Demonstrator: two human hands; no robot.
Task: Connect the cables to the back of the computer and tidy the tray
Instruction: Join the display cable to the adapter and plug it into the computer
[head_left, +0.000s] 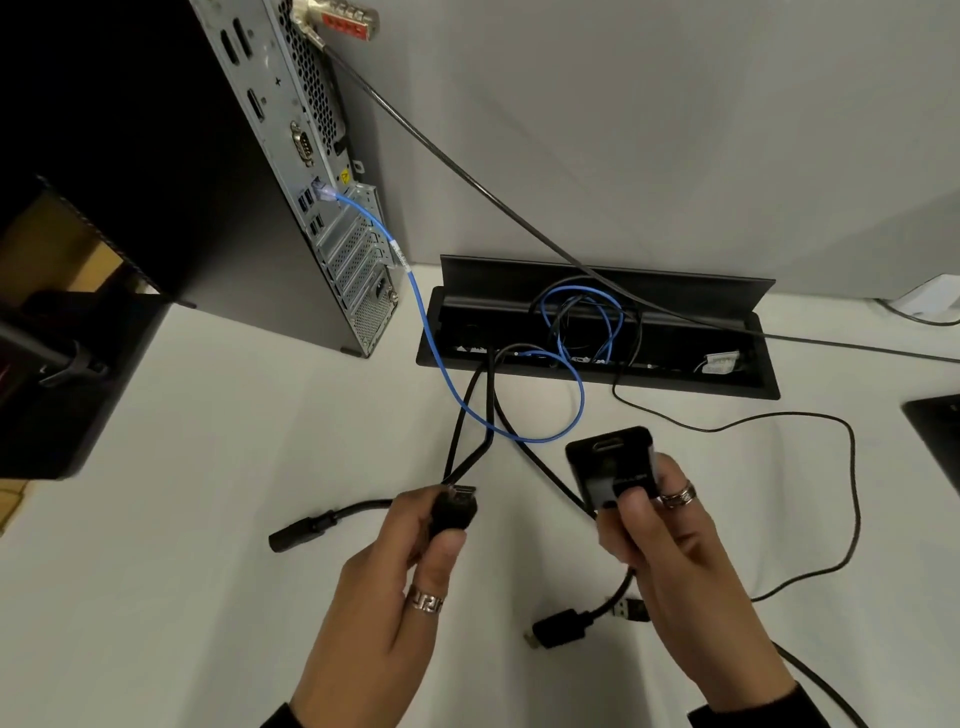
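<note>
The computer tower stands at the back left with its rear ports facing me. A blue network cable is plugged into it and runs down into the open cable tray sunk in the desk. My left hand grips a black cable plug, its metal end pointing towards the tray. My right hand holds a small black adapter box with its socket facing up. The plug and the adapter are apart. A short lead hangs from the adapter to a loose connector on the desk.
A black power plug lies on the white desk to the left of my hands. A thin black wire loops at the right. A thick black cable crosses from the tower's lock over the tray. A grey partition stands behind.
</note>
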